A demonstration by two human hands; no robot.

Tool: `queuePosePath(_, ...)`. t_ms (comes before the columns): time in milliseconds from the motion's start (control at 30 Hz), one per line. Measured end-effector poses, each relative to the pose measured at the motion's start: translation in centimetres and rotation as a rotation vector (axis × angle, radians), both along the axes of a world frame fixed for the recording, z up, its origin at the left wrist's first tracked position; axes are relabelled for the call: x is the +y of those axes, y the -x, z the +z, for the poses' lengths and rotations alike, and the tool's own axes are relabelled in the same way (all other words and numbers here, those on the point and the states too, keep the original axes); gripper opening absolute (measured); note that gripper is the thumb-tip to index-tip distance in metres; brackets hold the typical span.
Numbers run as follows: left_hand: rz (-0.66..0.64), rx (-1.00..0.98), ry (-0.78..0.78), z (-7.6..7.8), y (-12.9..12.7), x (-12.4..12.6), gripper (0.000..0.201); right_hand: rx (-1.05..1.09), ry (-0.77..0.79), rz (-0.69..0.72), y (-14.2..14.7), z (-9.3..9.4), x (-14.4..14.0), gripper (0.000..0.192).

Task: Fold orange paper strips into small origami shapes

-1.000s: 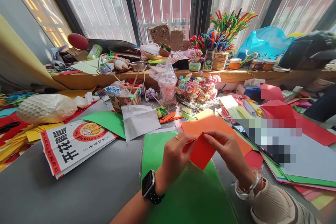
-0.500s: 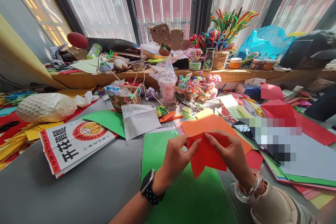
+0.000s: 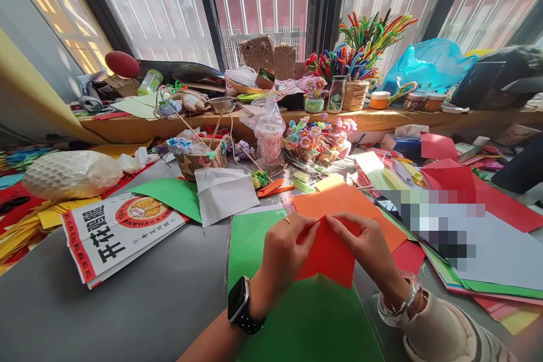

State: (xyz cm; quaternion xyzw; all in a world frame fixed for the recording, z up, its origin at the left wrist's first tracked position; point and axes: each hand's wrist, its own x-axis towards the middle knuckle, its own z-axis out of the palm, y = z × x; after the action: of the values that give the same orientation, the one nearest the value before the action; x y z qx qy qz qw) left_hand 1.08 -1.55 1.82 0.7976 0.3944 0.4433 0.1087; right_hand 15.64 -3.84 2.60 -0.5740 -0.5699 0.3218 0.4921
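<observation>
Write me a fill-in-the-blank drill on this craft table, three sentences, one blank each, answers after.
1. Both hands, the left hand and the right hand, pinch a folded piece of ____ paper.
2. Under that paper lies a large ____ sheet on the grey table.
3. The left wrist wears a black ____.

Missing words: red; green; watch

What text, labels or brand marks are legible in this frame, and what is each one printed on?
"开花鸭腿": large black characters, upside down to the camera, on the white printed bag left of the hands.
Round red and yellow emblem on the same bag: its lettering is too small to read.
Label on the green-labelled jar on the sill: blurred, unreadable.
Pixelated patch right of the right hand: nothing readable.
The red paper, held by both hands, carries no print.
</observation>
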Motion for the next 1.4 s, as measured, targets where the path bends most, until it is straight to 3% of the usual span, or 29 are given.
queuePosePath(133,-0.011,0.051,-0.166,-0.6,0.1,0.0,0.013,0.019,-0.007,0.001,0.0,-0.2,-0.1,0.022)
queuePosePath(267,-0.01,0.072,-0.22,-0.7,0.0,0.0,0.013,0.026,-0.024,-0.012,0.0,-0.2,-0.2,0.022)
queuePosePath(567,0.077,0.093,-0.052,0.2,-0.3,-0.5,0.019,-0.036,-0.109,-0.048,0.1,-0.1,-0.4,0.016)
queuePosePath(1000,0.055,0.255,-0.427,-0.3,-0.2,-1.0,0.019,-0.056,-0.17,-0.037,0.2,0.1,-0.5,0.013)
queuePosePath(1400,0.02,0.276,-0.509,-0.4,0.0,-1.0,0.022,-0.041,-0.16,-0.013,0.2,0.0,-0.6,0.012)
